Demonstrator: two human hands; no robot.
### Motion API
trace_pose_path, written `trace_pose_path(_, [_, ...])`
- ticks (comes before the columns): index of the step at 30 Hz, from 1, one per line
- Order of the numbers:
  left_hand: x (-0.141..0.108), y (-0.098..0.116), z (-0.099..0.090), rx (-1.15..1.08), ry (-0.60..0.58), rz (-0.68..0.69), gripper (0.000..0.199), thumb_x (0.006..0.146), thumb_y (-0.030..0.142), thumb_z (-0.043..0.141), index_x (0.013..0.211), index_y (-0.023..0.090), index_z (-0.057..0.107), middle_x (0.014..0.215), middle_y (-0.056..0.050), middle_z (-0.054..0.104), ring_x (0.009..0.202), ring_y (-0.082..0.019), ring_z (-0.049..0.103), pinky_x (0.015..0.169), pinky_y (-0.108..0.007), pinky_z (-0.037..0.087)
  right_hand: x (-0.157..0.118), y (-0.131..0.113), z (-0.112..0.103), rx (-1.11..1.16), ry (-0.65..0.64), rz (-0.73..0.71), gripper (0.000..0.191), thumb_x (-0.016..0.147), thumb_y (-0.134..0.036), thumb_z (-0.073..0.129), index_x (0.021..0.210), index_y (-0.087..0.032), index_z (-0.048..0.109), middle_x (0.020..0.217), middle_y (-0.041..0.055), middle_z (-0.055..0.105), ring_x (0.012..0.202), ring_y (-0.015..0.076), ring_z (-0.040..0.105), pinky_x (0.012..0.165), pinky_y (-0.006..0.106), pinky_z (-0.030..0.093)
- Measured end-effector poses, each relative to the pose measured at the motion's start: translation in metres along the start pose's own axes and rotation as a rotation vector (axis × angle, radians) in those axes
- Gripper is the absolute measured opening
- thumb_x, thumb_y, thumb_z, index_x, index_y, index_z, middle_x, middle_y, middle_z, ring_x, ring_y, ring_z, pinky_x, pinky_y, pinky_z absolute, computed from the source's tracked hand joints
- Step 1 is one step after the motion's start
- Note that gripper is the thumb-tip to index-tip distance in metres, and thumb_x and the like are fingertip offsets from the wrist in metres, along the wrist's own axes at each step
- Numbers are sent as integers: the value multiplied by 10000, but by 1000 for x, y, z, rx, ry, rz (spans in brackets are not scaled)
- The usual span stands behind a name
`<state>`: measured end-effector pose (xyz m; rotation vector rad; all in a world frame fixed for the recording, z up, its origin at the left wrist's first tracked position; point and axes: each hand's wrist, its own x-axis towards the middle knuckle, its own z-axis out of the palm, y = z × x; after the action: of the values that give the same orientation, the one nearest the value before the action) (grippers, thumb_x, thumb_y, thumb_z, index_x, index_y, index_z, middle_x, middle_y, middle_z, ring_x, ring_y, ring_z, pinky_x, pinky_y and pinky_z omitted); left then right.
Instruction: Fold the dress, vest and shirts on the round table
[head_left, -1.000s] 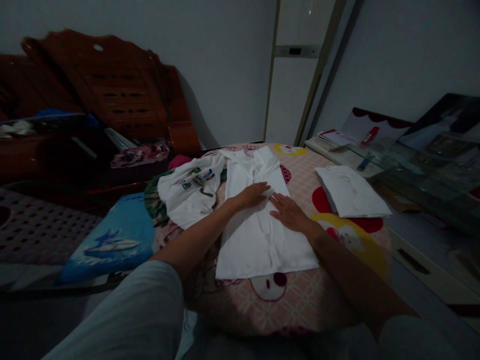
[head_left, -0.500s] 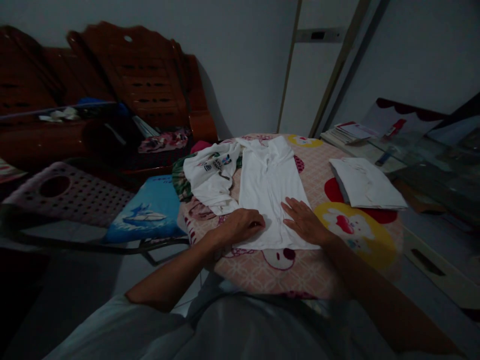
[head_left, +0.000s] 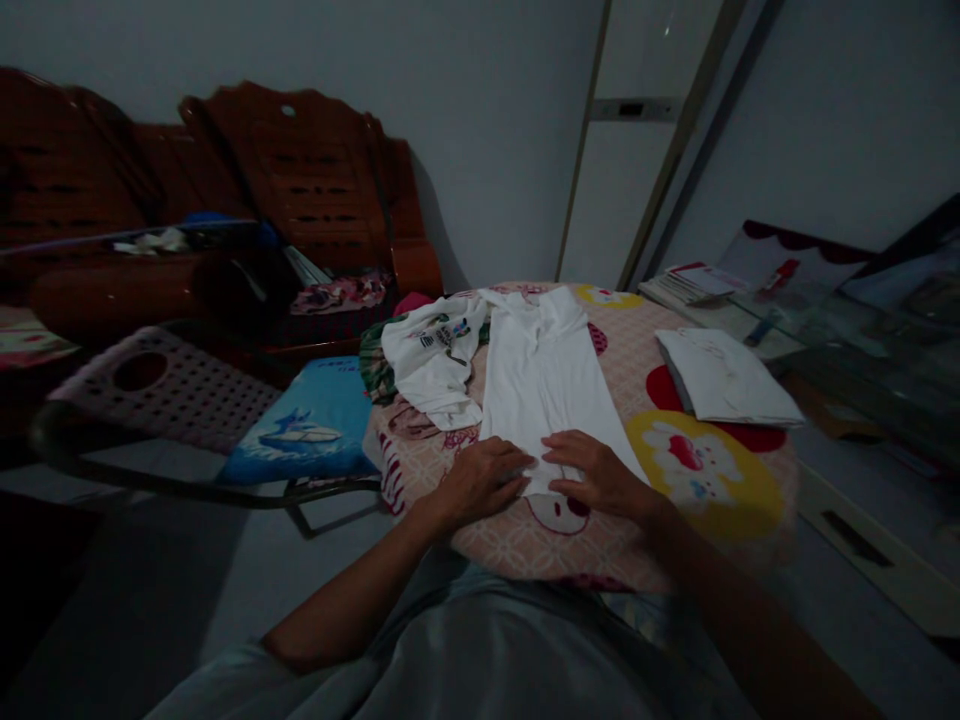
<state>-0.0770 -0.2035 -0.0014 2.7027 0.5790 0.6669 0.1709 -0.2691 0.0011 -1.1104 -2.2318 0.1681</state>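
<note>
A white garment (head_left: pixel 544 380) lies lengthwise on the table, its collar end away from me and its hem close to my body. My left hand (head_left: pixel 487 482) rests on the hem's left part, fingers slightly bent and apart. Opposite it, my right hand (head_left: pixel 600 475) touches the hem with fingers spread and thumb held away. The fingertips of both hands point at each other across a narrow strip of creased cloth. To the left is a crumpled white shirt (head_left: pixel 431 365) with dark print. A folded white garment (head_left: pixel 727 375) lies at the table's right side.
A pink patterned tablecloth (head_left: pixel 600 545) covers the round table. On the left stand a woven-back chair (head_left: pixel 172 390) with a blue cushion (head_left: pixel 307 430) and a carved wooden bench (head_left: pixel 300 190). A glass-topped stand (head_left: pixel 840 340) with papers is on the right.
My right hand has slid left and nearer along the garment, from lying flat to facing my left hand at the hem. My left hand has shifted slightly nearer. The view has tilted up a little.
</note>
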Motion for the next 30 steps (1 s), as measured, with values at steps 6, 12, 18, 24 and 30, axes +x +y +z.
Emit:
trace_pose_path(6, [-5,-3,8,41,69,39,616,725,42,519,1328,162,561,1159,-121,655,1049,-245,588,902,-391,499,7,-13,7,-100,-33,-96,350,839,-305,711,1163,-177,670,1202,165,683,1136,296,628,969,496,535])
trace_pose_path(12, [-4,-1,6,40,128,-78,474,765,56,488,1200,180,626,1053,-112,650,955,-240,587,845,-384,499,9,-18,9,-113,2,-136,266,869,-285,673,1112,-178,672,1167,171,698,1084,293,652,920,492,555])
trace_pose_path(18, [-10,4,4,53,121,-170,426,709,27,520,1079,181,664,1009,-98,639,940,-232,592,823,-355,503,5,-11,13,-48,126,-146,300,869,-360,696,1111,-187,661,1101,156,727,1041,279,677,873,465,578])
trace_pose_path(24, [-14,9,-10,72,-13,-146,444,763,59,554,1168,197,671,1131,-102,662,1034,-240,609,891,-355,504,6,-10,13,-51,95,-136,244,864,-331,701,1049,-174,671,1106,159,723,1048,281,670,860,460,581])
trace_pose_path(30, [6,-10,-55,-81,-108,-150,302,926,270,538,1185,188,672,1035,-72,731,882,-177,690,817,-290,535,6,-11,14,-12,134,-126,97,881,-250,644,950,-190,680,1062,154,730,995,264,678,819,441,587])
